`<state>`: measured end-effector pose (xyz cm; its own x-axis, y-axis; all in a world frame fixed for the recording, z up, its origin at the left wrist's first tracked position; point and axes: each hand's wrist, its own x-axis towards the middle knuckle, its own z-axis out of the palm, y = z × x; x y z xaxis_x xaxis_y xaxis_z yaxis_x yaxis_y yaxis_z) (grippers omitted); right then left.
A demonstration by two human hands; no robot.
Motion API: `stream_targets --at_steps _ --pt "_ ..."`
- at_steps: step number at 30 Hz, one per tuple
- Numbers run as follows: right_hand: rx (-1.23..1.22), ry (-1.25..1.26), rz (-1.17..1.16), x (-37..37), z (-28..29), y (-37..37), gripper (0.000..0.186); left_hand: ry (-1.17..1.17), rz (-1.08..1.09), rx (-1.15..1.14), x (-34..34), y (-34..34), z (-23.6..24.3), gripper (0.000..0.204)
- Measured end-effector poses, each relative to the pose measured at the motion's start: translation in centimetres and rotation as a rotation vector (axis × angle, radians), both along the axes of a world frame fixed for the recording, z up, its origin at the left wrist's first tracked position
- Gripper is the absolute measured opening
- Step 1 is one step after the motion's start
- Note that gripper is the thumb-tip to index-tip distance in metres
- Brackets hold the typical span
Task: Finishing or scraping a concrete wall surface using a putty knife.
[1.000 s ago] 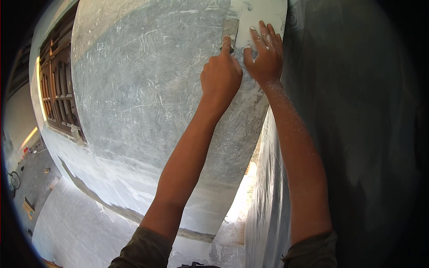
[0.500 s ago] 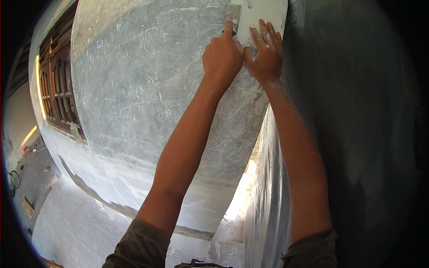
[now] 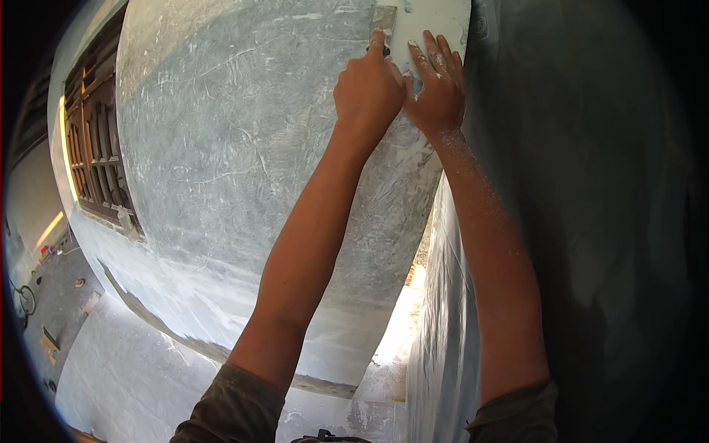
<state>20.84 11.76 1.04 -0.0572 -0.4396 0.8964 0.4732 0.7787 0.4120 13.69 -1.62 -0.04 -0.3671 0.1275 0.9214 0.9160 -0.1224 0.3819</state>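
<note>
My left hand (image 3: 368, 92) is closed round the handle of a putty knife (image 3: 382, 22), its index finger stretched along the blade. The flat blade lies against the upper part of a grey plastered wall (image 3: 244, 133), beside a smooth whitish patch (image 3: 428, 18). Just to the right, my right hand (image 3: 437, 96) rests on this pale patch with its fingers spread, close to the wall's right edge. White powder or paste coats its fingers and speckles the forearm. Most of the knife's handle is hidden inside my left hand.
At the left a brown wooden window (image 3: 96, 140) is set in the wall, with a small clear bottle (image 3: 125, 219) on its sill. Translucent plastic sheeting (image 3: 443, 317) hangs at the lower right. Far left, a bicycle wheel (image 3: 26, 300) and small items are on the floor.
Hardly anything differs. The view has shifted very slightly, and both hands stay at nearly the same place on the wall, the putty knife still in my left hand.
</note>
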Motion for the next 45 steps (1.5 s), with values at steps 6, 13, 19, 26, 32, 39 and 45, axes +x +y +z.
stream_targets --at_steps 6,13,19,26,32,39,45 --pt "-0.002 -0.002 -0.002 0.2 0.0 -0.3 0.048 -0.008 -0.081 0.014 0.2 0.2 -2.1 0.052" --pt "0.002 0.006 0.027 0.0 -0.1 -0.2 0.047 0.002 -0.073 0.034 -0.2 0.3 -0.1 0.053" --pt "0.003 0.008 0.013 0.1 0.1 -0.4 0.047 -0.004 -0.038 0.008 0.1 0.2 -0.1 0.053" --pt "-0.012 0.005 0.011 0.2 0.0 -0.2 0.047 -0.021 -0.011 -0.018 0.2 0.2 -1.2 0.053" --pt "-0.009 -0.005 0.0 0.1 -0.1 -0.2 0.046 0.015 0.052 0.024 -0.5 0.5 1.5 0.053" --pt "-0.024 -0.006 0.006 0.3 -0.1 -0.4 0.047 -0.02 0.003 -0.05 -0.1 -0.1 -0.4 0.054" --pt "-0.027 -0.014 -0.004 0.2 -0.1 -0.4 0.047 0.04 0.019 0.048 -0.9 0.5 2.3 0.053"
